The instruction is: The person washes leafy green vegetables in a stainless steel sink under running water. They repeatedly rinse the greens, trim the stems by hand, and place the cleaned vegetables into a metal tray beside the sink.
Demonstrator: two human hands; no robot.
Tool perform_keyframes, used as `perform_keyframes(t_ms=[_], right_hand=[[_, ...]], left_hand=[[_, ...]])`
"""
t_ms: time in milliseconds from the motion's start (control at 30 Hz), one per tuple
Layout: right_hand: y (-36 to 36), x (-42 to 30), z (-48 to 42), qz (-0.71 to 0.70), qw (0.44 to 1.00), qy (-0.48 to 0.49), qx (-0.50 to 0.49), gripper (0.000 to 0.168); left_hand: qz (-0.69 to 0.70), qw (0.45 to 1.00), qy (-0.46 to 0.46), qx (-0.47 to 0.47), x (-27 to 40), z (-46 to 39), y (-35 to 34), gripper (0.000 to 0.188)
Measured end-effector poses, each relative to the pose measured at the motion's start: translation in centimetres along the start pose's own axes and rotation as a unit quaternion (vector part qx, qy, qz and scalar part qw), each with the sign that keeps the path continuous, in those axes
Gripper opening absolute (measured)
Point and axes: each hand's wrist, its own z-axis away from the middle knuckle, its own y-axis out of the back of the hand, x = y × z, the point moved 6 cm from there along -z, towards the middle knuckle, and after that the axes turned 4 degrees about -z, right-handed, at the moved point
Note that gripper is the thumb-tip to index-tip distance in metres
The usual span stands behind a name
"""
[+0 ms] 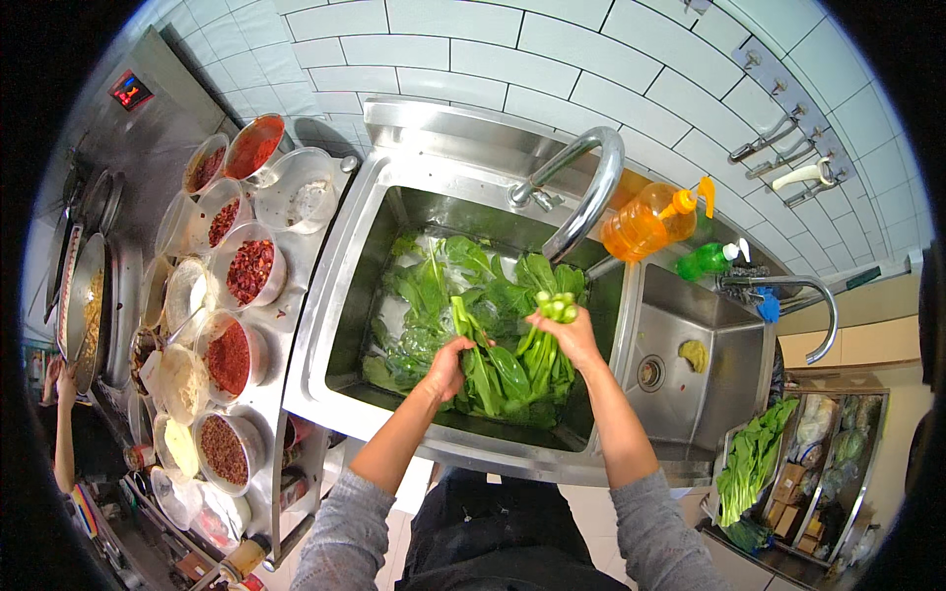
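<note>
My left hand [446, 371] grips a few stalks of leafy greens [485, 377], their pale cut ends pointing up and away from me. A bunch of green stems [557, 306] is gathered in my right hand [575, 337], cut ends uppermost and leaves hanging down. Both hands are over the large stainless steel sink basin [347, 325]. More loose leafy greens [417, 288] lie wet in the water there. A chrome gooseneck faucet [610, 170] arches over the basin's far right part, close beyond my right hand.
Tubs of chili flakes [250, 272] and other seasonings crowd the steel counter at left. Orange [643, 225] and green [698, 262] pump bottles stand behind the smaller sink [676, 354]. More greens [754, 458] fill a container at lower right. Another person's hand [65, 380] is by a wok [92, 318].
</note>
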Motion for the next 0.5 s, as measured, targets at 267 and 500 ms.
perform_keyframes(t_ms=[267,500], right_hand=[[-4.0,1.6,1.5,-0.014,0.978,-0.097,-0.185,0.033],[0.4,2.3,4.7,-0.021,0.994,-0.076,-0.079,0.026]], left_hand=[[-0.377,0.917,-0.133,0.011,-3.9,-0.6,-4.3,0.059],[-0.476,0.874,-0.067,-0.065,-2.9,-1.9,1.4,0.051]])
